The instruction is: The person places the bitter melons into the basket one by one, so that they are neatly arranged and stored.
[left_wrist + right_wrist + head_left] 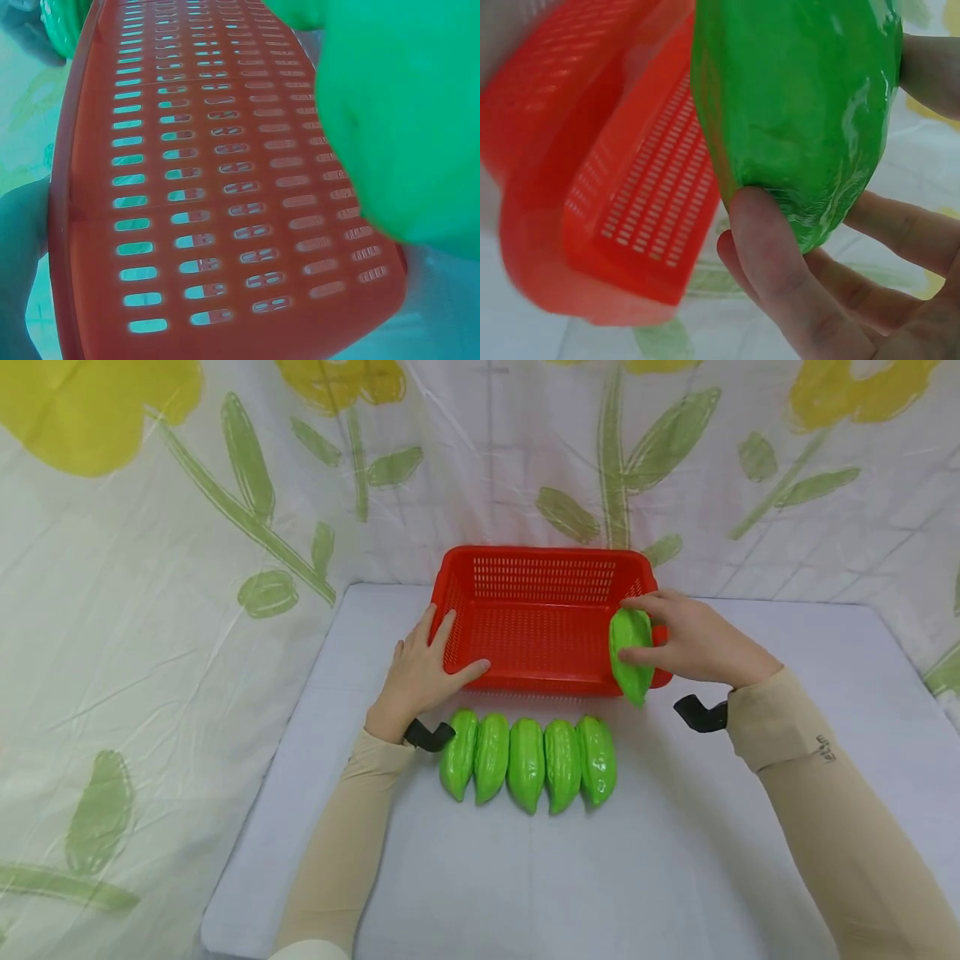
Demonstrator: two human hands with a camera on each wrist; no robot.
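Note:
My right hand (697,639) grips a glossy green, ridged, pod-shaped fruit (630,652), pointed end down, over the right end of a red plastic basket (540,683). In the right wrist view the thumb presses the near side of the fruit (802,112), fingers behind it. My left hand (420,677) rests at the basket's front left corner, fingers spread and fairly straight, thumb over the front rim. Several matching green fruits (527,764) lie side by side in front of the basket. One looms blurred (405,120) in the left wrist view.
The basket stands at the back of a white-covered table (480,877), close to a hanging cloth (487,460) printed with yellow flowers. Black curved pieces (429,735) stick out from both wrists. The left one sits beside the leftmost fruit.

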